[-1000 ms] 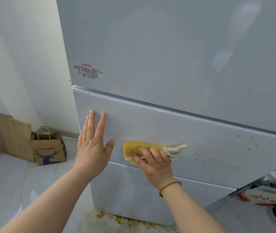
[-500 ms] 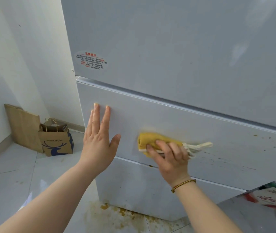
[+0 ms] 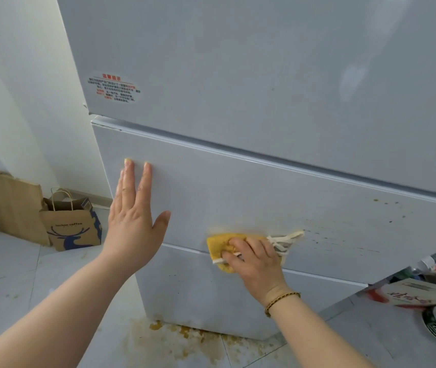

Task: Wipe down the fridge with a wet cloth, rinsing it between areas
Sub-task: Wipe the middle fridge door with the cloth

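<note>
the pale fridge (image 3: 264,75) fills the view from 11 o'clock round to 4 o'clock, its front split into an upper door, a middle panel (image 3: 238,192) and a lower panel (image 3: 198,293). the grey tiled floor (image 3: 7,282) spreads from 6 to 9 o'clock, with a brown spill (image 3: 179,338) on it by the fridge's bottom edge at 6 o'clock. brown specks (image 3: 344,235) dot the middle panel toward 3 o'clock. at 9 o'clock a flat brown bag (image 3: 12,205) leans on the white wall, and a paper bag (image 3: 71,232) with a blue deer print stands just beside it, at its 3 o'clock. the left hand (image 3: 132,221) lies flat on the middle panel near its 9 o'clock end, fingers straight and pointing to 12 o'clock, thumb spread; its grip is wide and holds nothing. the right hand (image 3: 254,264), at 5 o'clock of the left, has its grip curled over the cloth (image 3: 219,244), pressing it on the fridge. the cloth, yellow, sits across the seam between the middle and lower panels, with white strings (image 3: 288,239) trailing to 3 o'clock. an oval sticker (image 3: 113,87) with red and black print is on the upper door at 10 o'clock. a beaded bracelet (image 3: 282,298) circles the right wrist.
</note>
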Tool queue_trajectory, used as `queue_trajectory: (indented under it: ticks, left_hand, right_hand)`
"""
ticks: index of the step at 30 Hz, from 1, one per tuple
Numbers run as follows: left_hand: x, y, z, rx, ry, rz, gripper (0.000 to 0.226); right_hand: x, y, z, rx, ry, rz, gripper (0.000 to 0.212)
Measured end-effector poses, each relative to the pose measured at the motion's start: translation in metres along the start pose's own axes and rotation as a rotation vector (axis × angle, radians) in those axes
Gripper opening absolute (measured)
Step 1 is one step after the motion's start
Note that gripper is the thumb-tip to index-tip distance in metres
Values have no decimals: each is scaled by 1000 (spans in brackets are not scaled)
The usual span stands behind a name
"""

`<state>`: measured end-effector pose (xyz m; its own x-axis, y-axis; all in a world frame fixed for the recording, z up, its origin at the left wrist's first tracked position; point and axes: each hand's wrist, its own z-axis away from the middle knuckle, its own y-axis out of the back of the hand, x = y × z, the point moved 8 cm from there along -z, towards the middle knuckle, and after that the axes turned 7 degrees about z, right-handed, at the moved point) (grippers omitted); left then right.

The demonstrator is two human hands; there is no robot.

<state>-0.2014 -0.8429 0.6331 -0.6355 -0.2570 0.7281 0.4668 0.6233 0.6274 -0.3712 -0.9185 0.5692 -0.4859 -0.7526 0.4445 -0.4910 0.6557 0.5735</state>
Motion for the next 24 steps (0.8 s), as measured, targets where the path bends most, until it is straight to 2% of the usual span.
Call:
queue_trajectory:
  ticks: [3, 6, 9, 12, 15, 19, 22, 24]
  left_hand:
    - [2, -2, 0, 4, 33, -15, 78]
    - [4, -3, 2, 24, 54, -24, 77]
    - [5, -3, 2, 31, 60, -31, 78]
    - [6, 0, 3, 73, 29, -43, 74]
    - [11, -3, 10, 114, -102, -85, 68]
    - [28, -33, 29, 16, -304, -192, 67]
    - [43, -54, 38, -12, -375, -213, 70]
    - [52, -64, 39, 7, -383, -219, 67]
  right_hand:
    - [44, 52, -44, 206, -168, -4, 47]
    - [79, 88, -73, 411, -326, 19, 38]
    - [78, 85, -66, 495, -388, 63, 30]
    - [50, 50, -33, 430, -321, 110, 23]
    - [14, 8, 11, 240, -117, 124, 17]
    - [-5, -23, 40, 0, 80, 77, 19]
    - [10, -8, 27, -38, 93, 52, 24]
    - [37, 19, 10, 41, -20, 31, 26]
